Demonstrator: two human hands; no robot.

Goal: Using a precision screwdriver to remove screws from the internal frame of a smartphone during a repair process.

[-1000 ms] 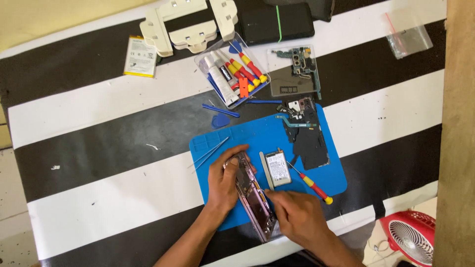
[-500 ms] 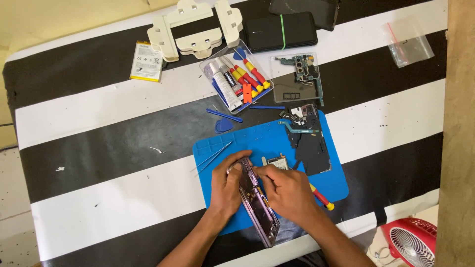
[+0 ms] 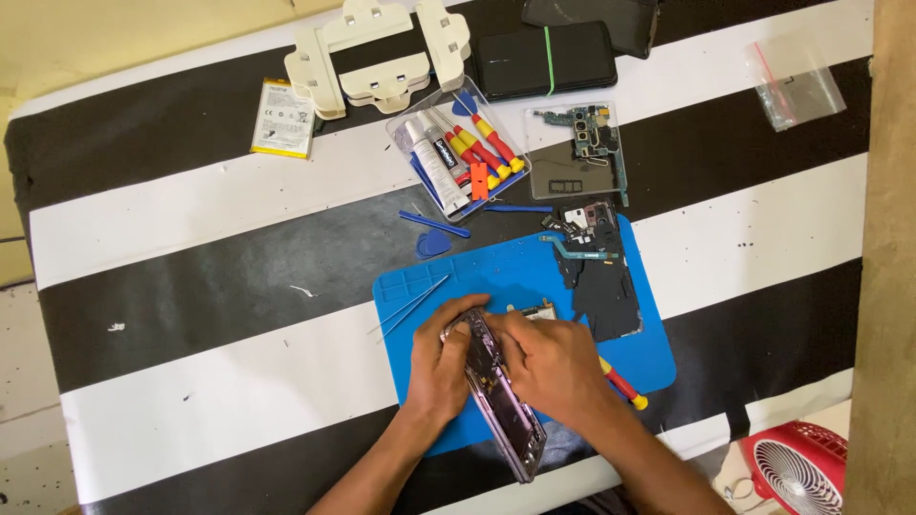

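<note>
A purple phone frame (image 3: 506,410) lies tilted on its edge over the blue work mat (image 3: 496,277). My left hand (image 3: 441,367) grips its left side near the top. My right hand (image 3: 553,367) presses on the frame's upper right side, fingers curled over it. A small battery (image 3: 542,309) peeks out just above my right hand. A red and yellow screwdriver (image 3: 625,386) lies on the mat beside my right wrist. Thin tweezers (image 3: 410,307) rest at the mat's left corner, close to my left hand.
A clear tray of red and yellow screwdrivers (image 3: 458,157), a circuit board on a grey plate (image 3: 572,153), black phone parts (image 3: 601,277), blue pry tools (image 3: 431,229), a loose battery (image 3: 283,117), a white holder (image 3: 377,52), a dark phone (image 3: 544,59), a plastic bag (image 3: 792,91), a red fan (image 3: 797,472).
My right hand has moved up from the frame's lower end to its upper part, covering most of the small battery. My left hand keeps its grip on the frame.
</note>
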